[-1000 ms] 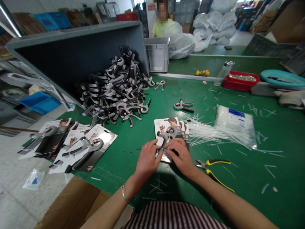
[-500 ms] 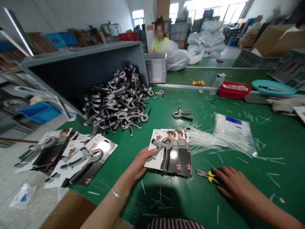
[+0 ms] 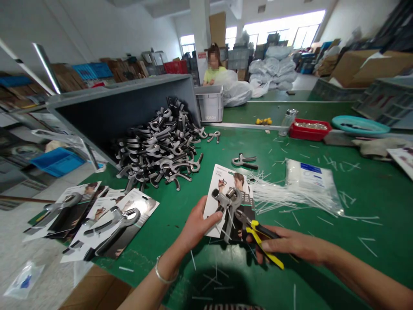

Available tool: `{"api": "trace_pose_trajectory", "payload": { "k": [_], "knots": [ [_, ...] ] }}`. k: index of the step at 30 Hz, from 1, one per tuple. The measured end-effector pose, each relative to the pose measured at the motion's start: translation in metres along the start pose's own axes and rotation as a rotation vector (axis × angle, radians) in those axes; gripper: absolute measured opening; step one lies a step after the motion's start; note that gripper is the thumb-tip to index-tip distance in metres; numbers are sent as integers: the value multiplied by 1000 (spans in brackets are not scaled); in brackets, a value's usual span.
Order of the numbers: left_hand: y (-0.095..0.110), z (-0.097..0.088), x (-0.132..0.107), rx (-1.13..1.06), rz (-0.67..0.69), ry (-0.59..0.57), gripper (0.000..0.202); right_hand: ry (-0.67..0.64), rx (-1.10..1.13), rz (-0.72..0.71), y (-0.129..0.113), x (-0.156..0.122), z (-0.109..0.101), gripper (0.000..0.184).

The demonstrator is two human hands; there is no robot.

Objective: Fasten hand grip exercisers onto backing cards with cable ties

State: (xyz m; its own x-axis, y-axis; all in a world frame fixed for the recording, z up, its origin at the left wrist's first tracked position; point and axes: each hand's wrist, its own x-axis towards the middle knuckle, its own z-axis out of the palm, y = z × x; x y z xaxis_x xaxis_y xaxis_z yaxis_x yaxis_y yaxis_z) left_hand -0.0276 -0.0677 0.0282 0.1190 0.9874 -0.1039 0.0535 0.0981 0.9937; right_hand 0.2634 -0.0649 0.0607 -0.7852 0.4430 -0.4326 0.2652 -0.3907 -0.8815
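My left hand (image 3: 196, 224) grips the left edge of a printed backing card (image 3: 213, 183) that carries a grey and black hand grip strengthener (image 3: 237, 200). White cable tie ends stick out from the strengthener. My right hand (image 3: 284, 245) is closed around yellow and black cutting pliers (image 3: 256, 228), whose jaws touch or nearly touch the strengthener near a tie. A loose bundle of white cable ties (image 3: 271, 196) spreads beside the card, running out of a clear plastic bag (image 3: 311, 183).
At left lie several carded strengtheners (image 3: 111, 226). Behind them a tipped grey crate (image 3: 119, 88) spills a heap of strengtheners (image 3: 161, 146). One strengthener (image 3: 244, 160) lies alone. A red tray (image 3: 309, 130) and turquoise plate (image 3: 359, 125) stand at back right. A co-worker (image 3: 213, 69) is beyond the table.
My right hand has picked up the pliers from the table and brought them left to the card. My left hand has raised and tilted the card, and the other cards behind it no longer show.
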Motion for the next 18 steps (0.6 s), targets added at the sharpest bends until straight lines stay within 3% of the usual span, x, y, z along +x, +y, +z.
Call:
{"api": "trace_pose_trajectory", "payload": {
  "k": [6,11,15,18],
  "knots": [
    [3,-4,-5,103,61,26,54,-158,42,96,-16,14,-15,49],
    [10,-4,-6,118,76,10,55,-191,-22,156,-27,17,-18,40],
    [9,-5,-5,141,93,1,55,-108,-23,119,-22,23,-12,39],
    [3,-6,-2,-33,-8,-5,54,10,-152,27,-13,29,-4,41]
  ]
}}
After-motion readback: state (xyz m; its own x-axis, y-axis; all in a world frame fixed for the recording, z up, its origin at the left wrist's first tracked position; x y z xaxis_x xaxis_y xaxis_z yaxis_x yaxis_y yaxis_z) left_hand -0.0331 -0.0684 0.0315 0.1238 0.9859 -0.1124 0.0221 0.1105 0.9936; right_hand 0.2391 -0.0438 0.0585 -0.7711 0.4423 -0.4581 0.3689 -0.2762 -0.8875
